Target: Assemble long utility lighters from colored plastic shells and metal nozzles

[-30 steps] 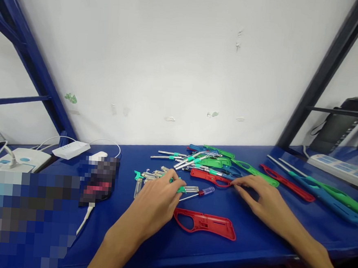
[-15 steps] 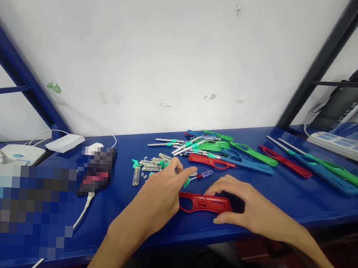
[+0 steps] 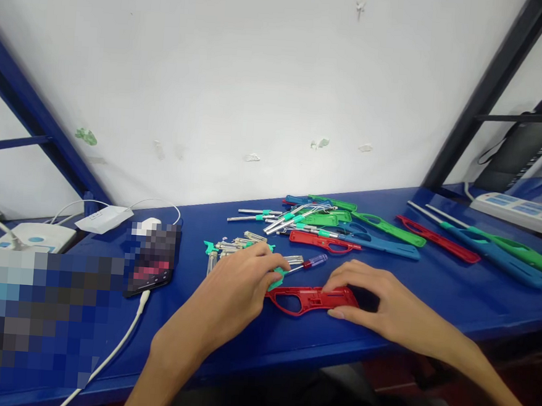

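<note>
A red lighter casing half (image 3: 308, 300) lies at the table's front with its ribbed inside facing up. My right hand (image 3: 371, 296) grips its right end between thumb and fingers. At the left end, by the finger loop, my left hand (image 3: 241, 287) has its fingers pinched on a small green plastic trigger (image 3: 276, 280). That hand partly covers the loop end of the casing. Just behind, a screwdriver (image 3: 313, 261) with a purple and red handle lies on the table. Clear lighter fuel tanks (image 3: 254, 238) are heaped beyond my left hand, with a loose green trigger (image 3: 211, 247) beside them.
Metal lighter tubes (image 3: 256, 218) and green, blue and red casing halves (image 3: 382, 245) are piled at the back. Two long lighters (image 3: 494, 252) lie at right near a power strip (image 3: 521, 211). A phone (image 3: 155, 260) with a white cable (image 3: 124, 341) is at left.
My left hand has shifted slightly left and down, with the green trigger now at its fingertips. My right hand has closed onto the red casing half, which has tilted a little.
</note>
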Tool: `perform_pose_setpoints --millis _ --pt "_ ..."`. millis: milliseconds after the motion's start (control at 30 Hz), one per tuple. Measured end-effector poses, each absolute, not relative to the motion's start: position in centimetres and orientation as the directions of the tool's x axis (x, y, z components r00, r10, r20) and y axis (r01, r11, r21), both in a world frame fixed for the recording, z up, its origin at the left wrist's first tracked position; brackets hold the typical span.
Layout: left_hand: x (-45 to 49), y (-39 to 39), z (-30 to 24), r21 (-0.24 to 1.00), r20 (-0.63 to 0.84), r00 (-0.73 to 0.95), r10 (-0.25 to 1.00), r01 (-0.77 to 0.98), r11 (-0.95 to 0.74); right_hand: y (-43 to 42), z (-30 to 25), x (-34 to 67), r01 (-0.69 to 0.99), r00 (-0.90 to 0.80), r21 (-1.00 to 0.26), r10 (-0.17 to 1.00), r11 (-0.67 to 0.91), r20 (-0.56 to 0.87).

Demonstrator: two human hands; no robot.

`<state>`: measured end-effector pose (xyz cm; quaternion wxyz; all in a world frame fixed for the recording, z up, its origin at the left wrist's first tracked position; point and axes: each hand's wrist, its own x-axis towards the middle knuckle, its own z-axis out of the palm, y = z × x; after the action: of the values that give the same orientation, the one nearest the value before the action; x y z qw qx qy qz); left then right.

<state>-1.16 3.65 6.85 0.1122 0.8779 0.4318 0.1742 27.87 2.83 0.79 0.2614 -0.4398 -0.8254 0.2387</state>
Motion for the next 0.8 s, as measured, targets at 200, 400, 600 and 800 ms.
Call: perform_pose_setpoints --millis 200,400,600,800 --pt "-1.7 3.6 7.5 0.346 0.291 0.489 0.822 0.748 -0.567 2.9 0.6 27.9 0.601 -0.459 -0.622 0.854 0.501 0.244" --pt "-2.2 3.3 8.0 0.395 0.282 0.477 0.833 0.733 -0.553 3.2 0.5 28.1 0.573 -0.469 -0.652 0.851 0.497 0.238" --pt "-3.0 3.4 7.7 0.36 0.148 0.494 0.857 0.78 -0.512 2.9 -0.2 28.0 0.666 -0.383 -0.552 0.865 0.501 0.324" --pt "-3.4 3.0 8.2 0.359 0.119 0.458 0.881 0.807 -0.468 5.8 0.3 29.3 0.782 -0.336 -0.272 0.746 0.561 0.575"
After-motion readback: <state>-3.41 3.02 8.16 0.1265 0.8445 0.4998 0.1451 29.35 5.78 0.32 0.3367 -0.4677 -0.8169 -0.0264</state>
